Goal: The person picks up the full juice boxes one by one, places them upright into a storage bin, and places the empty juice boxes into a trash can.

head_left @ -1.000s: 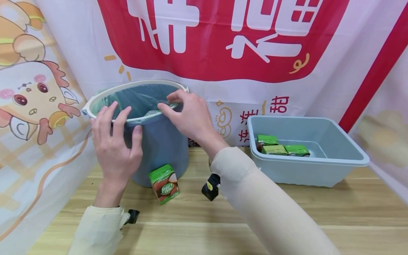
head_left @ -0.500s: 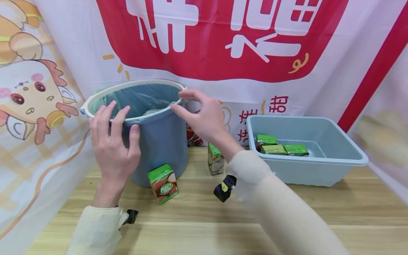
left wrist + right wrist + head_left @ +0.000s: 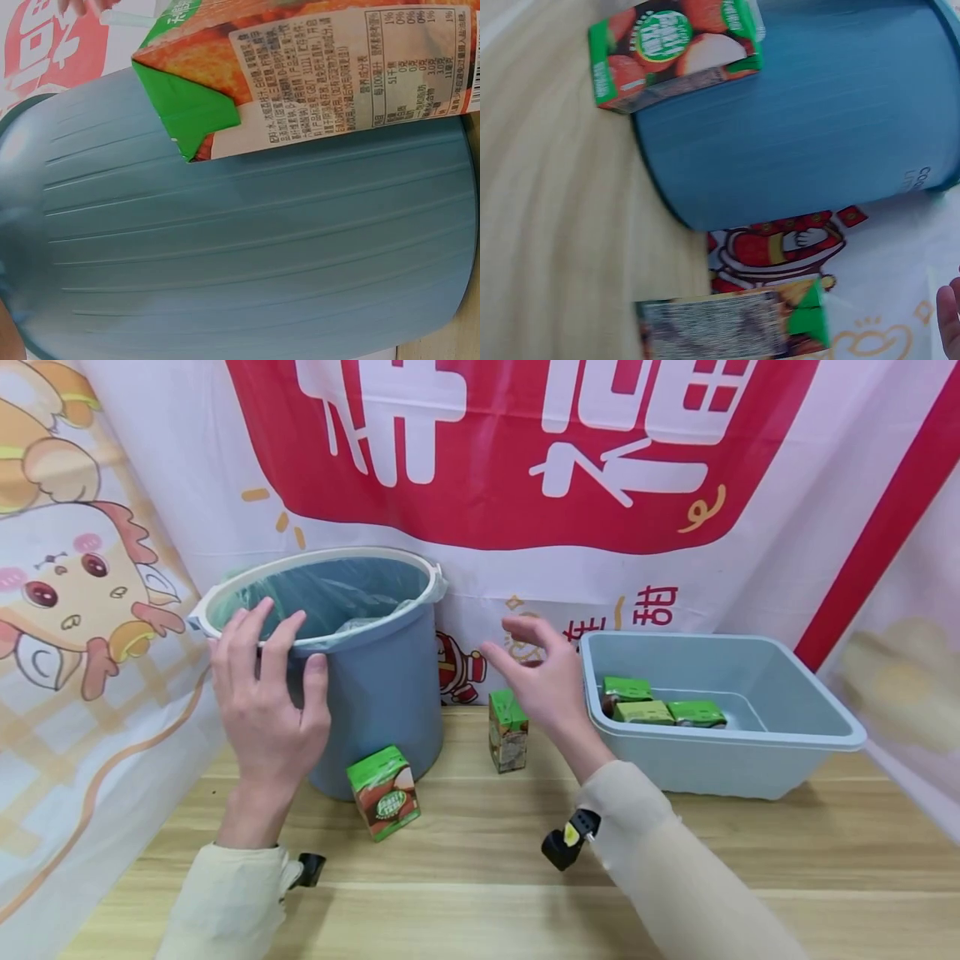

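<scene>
A blue-grey trash bin (image 3: 375, 693) with a pale rim and a clear plastic liner stands at the left. My left hand (image 3: 266, 706) lies at its front rim, fingers reaching up over the edge and thumb outside. My right hand (image 3: 551, 681) is in the air between the bin and a light blue tub, fingers spread and holding nothing. Below it, a green-topped juice box (image 3: 508, 731) stands on the table. Another juice box, red and green (image 3: 384, 793), stands before the bin; the left wrist view shows its printed side (image 3: 322, 82) close up.
The light blue plastic tub (image 3: 735, 764) at the right holds several juice boxes (image 3: 645, 712) in its left end. Behind everything hangs a red and white printed cloth (image 3: 495, 502), with cartoon cloth at the left. The table is wood-patterned (image 3: 450, 893).
My right hand has left the bin's right rim and moved right, uncovering the standing juice box. My left hand stays at the front rim.
</scene>
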Demonstrator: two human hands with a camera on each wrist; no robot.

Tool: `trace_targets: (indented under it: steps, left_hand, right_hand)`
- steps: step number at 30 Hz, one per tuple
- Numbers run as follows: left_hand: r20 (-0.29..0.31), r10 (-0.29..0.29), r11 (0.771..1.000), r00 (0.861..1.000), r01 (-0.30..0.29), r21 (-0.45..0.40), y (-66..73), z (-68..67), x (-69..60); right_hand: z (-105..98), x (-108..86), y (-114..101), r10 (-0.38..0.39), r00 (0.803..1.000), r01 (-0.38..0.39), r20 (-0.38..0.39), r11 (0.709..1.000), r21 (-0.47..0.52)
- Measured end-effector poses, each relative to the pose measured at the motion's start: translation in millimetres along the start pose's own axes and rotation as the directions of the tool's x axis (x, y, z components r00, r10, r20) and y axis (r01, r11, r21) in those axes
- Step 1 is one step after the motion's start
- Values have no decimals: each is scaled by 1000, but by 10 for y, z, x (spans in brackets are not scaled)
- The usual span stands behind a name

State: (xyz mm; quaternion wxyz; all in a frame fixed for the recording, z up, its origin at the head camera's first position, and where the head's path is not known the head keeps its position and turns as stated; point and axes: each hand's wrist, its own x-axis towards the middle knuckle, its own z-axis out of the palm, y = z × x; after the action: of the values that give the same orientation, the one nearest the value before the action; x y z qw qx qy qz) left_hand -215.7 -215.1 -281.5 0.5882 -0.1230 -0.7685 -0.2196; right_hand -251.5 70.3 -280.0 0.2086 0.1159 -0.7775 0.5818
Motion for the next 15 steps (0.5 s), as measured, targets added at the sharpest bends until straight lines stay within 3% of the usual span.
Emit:
trace_targets:
  steps: [15]
  left_hand:
    - [4, 1, 1000, 1000, -1, 7, -2, -6, -1]
  right_hand:
    - [52, -310, 469, 167, 985, -168, -46, 986, -15]
